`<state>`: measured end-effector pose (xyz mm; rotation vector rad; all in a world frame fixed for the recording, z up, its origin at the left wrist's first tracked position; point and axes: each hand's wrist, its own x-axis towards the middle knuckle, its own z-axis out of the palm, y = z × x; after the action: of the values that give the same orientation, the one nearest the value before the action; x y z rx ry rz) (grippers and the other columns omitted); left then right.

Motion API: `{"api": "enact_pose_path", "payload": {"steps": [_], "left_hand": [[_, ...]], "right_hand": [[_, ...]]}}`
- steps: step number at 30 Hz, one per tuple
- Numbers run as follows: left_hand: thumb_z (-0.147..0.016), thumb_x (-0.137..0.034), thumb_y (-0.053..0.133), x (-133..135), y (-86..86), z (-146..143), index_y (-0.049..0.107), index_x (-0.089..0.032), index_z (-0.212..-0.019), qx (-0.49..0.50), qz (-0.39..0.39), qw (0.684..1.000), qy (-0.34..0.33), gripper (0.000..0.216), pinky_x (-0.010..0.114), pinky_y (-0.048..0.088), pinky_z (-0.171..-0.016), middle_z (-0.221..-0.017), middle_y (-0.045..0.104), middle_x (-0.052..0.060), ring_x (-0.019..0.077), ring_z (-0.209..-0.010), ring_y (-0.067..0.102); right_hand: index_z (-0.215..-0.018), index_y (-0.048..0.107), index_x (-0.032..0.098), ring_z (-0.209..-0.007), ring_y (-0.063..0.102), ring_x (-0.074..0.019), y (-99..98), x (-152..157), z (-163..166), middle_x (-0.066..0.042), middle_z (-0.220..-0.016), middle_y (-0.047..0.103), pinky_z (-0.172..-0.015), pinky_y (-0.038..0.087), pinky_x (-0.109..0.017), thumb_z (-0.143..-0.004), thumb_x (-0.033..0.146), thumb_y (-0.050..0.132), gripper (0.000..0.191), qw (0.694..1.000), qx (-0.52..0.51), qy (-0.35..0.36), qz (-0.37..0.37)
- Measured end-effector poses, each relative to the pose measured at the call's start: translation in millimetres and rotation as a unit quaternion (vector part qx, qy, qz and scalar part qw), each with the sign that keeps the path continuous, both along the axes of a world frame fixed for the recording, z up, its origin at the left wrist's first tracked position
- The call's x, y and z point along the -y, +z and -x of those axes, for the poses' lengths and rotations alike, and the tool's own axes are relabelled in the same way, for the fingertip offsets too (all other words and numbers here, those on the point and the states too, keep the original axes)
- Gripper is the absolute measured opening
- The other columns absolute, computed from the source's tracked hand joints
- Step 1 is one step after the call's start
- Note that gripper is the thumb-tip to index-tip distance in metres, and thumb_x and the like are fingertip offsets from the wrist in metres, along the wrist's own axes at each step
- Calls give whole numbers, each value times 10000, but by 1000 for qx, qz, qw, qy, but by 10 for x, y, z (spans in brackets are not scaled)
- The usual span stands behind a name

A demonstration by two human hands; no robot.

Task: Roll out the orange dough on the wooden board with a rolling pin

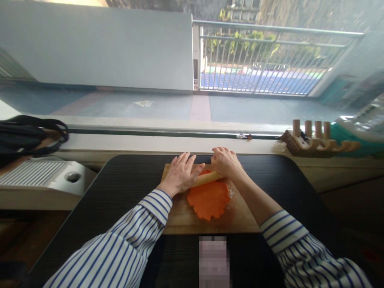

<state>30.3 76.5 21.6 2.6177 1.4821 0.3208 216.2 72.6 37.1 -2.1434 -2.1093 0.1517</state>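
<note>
Orange dough point(209, 203) lies flat on a wooden board point(181, 218), rolling pin point(206, 179) across its far part. Arms point(256, 194) stretched forward: left hand point(180, 174) splayed flat over pin's left end, right hand point(227, 163) half-curled over the other, grip unclear. Black table point(126, 196), windowsill point(144, 143) beyond.

Both sleeves point(111, 248) are white with navy-blue stripes, ending in striped cuffs point(157, 205).

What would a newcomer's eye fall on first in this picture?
First, probably the bright orange dough, flat on the board below the centre. Next comes the rolling pin across its far part, under the left hand and right hand. At upper right, a railing stands outside.
</note>
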Motion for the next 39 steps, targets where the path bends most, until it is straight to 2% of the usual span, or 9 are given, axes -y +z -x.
{"api": "enact_pose_path", "payload": {"steps": [5, 10, 17, 21, 26, 31, 35, 39], "left_hand": [[-917, -645, 132, 88, 9, -9, 487, -82, -1345, 0, 3, 1000, 1, 792, 503, 263, -1112, -1426, 448, 200, 309, -1360, 348], [-896, -678, 208, 286, 3, -15, 413, -103, -1404, -5, 24, 999, -31, 794, 519, 222, -1129, -1477, 375, 198, 313, -1397, 279], [-905, -637, 288, 555, -11, 7, 469, -105, -1362, -14, -50, 997, -63, 724, 510, 234, -1128, -1445, 420, 206, 308, -1377, 325], [-898, -626, 335, 672, 15, 77, 487, -98, -1345, -12, -70, 996, -61, 708, 531, 240, -1122, -1450, 411, 209, 319, -1374, 325], [-880, -586, 440, 808, 45, 281, 515, -101, -1318, -17, -76, 994, -73, 658, 545, 266, -1110, -1427, 443, 206, 329, -1349, 365], [-903, -382, 524, 972, 94, 420, 630, -174, -1148, -17, -53, 995, -81, 337, 507, 300, -1110, -1360, 536, 146, 269, -1293, 453], [-909, -359, 523, 1144, 137, 476, 625, -176, -1104, 5, -32, 996, -78, 286, 496, 310, -1111, -1317, 577, 125, 238, -1255, 494], [-901, -366, 533, 1278, 143, 561, 639, -179, -1047, 8, -23, 997, -71, 261, 523, 312, -1102, -1285, 599, 122, 255, -1242, 504]], "right_hand": [[-1095, 580, 199, -1110, 530, -254, -3, 42, 0, -103, -1174, 625, -911, 375, -405, -894, 258, 365, 300, 1000, 3, -1, 4], [-1169, 575, 240, -1158, 509, -217, -79, 412, -37, -65, -1228, 616, -952, 347, -374, -931, 267, 334, 340, 998, 6, 11, -58], [-1180, 599, 220, -1201, 502, -192, -147, 779, -61, -68, -1281, 602, -1023, 309, -356, -964, 284, 327, 353, 992, 6, 28, -123], [-1258, 553, 212, -1289, 427, -209, -173, 962, -158, -72, -1374, 530, -1069, 288, -398, -957, 376, 387, 381, 987, -17, 85, -134], [-1269, 551, 230, -1322, 391, -227, -233, 1163, -319, -72, -1368, 536, -1098, 268, -443, -914, 461, 491, 428, 980, -47, 151, -121], [-1202, 602, 273, -1313, 412, -228, -212, 1175, -387, -51, -1324, 577, -1096, 278, -459, -902, 436, 550, 345, 975, -59, 188, -105], [-1128, 632, 261, -1315, 416, -229, -125, 1187, -366, -62, -1317, 581, -1096, 280, -479, -901, 406, 568, 277, 967, -51, 227, -104], [-1045, 653, 265, -1299, 432, -232, -80, 1211, -288, -62, -1301, 587, -1078, 304, -503, -900, 417, 567, 227, 960, -51, 261, -91]]}}
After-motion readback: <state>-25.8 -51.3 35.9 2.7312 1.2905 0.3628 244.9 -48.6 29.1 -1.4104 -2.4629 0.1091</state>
